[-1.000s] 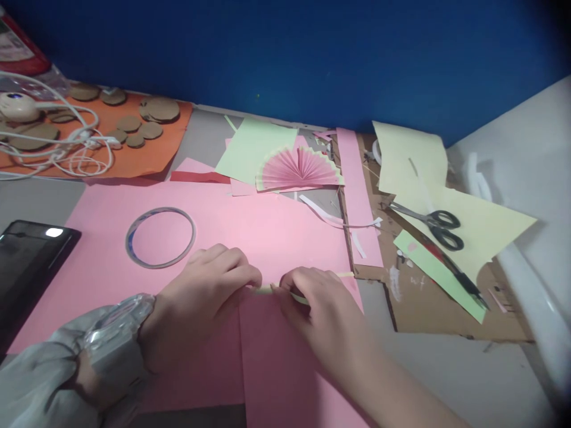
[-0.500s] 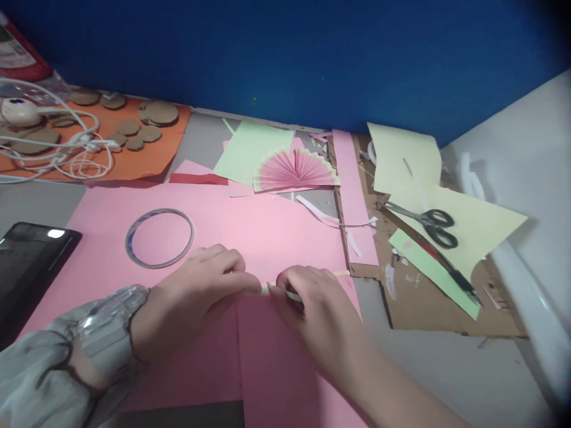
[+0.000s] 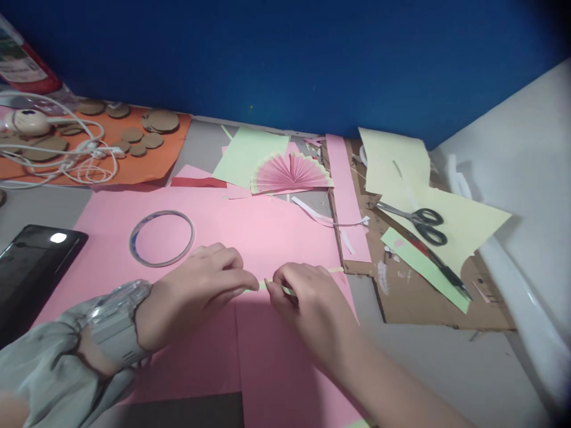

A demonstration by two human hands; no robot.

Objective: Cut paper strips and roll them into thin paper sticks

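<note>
My left hand and my right hand rest close together on a large pink paper sheet. Both pinch a thin pale green paper strip that lies flat along the sheet's near edge; its far end sticks out to the right of my right hand. The fingers of both hands are curled and pressed onto the strip. A grey sleeve covers my left wrist. A tape ring lies on the pink sheet just beyond my left hand.
A folded pink paper fan and green paper lie behind. Scissors and a pen sit on yellow paper at the right, over cardboard. A dark phone is left; cardboard discs and white cable on orange paper far left.
Both hands stay pinched on the strip and have hardly shifted. The view has drifted slightly, moving everything a little left and up.
</note>
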